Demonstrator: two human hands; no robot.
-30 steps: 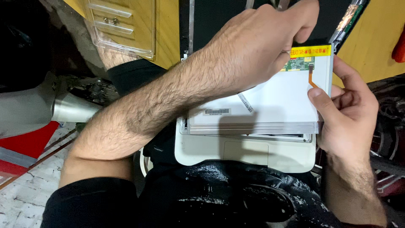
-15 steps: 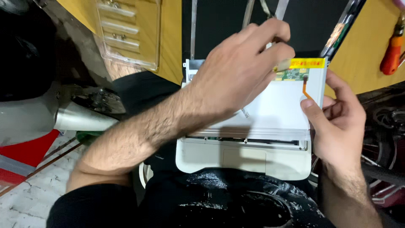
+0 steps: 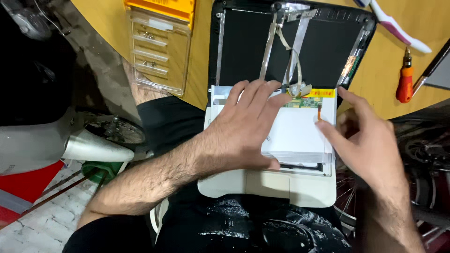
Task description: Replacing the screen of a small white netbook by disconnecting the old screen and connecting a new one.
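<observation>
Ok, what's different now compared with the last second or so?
The left hand came off the panel's top edge by the yellow strip and now lies flat, fingers spread, on the white screen panel. The right hand let go its pinch on the right edge; its fingertips only hover by the orange ribbon. The panel lies as before on the white laptop base.

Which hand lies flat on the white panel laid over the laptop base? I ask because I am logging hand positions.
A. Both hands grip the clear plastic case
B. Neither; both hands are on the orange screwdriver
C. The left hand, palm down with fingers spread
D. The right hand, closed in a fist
C: the left hand lies palm down, fingers spread, on the white panel, while the right hand only meets its right edge with a fingertip.
</observation>
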